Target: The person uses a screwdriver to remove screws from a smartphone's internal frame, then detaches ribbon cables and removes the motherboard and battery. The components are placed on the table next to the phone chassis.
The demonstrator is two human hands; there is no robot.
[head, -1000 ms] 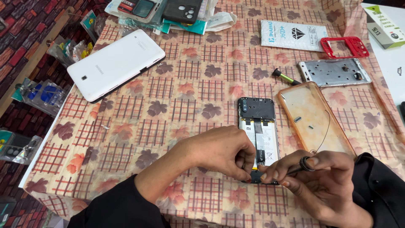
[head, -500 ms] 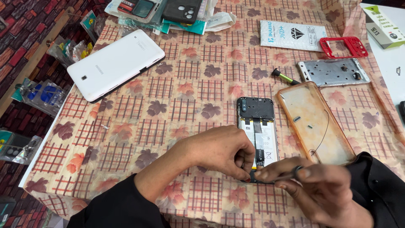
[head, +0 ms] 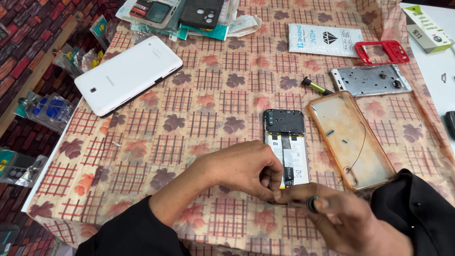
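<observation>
The opened phone (head: 286, 144) lies near the table's (head: 213, 99) front edge, right of centre. The phone case (head: 349, 138) lies just beside it on the right. The metal frame (head: 370, 79) lies behind the case. The tablet (head: 128, 74) lies toward the left edge.

Lighting: bright, even, diffuse; shadows soft and short beneath the hands. Glare: mild sheen on white tablet (head: 128, 75) and clear orange case (head: 350, 137). Focus: worktop (head: 199, 109) sharp; right hand (head: 346, 220) slightly motion-blurred. Edges: slight wide-angle stretch.
</observation>
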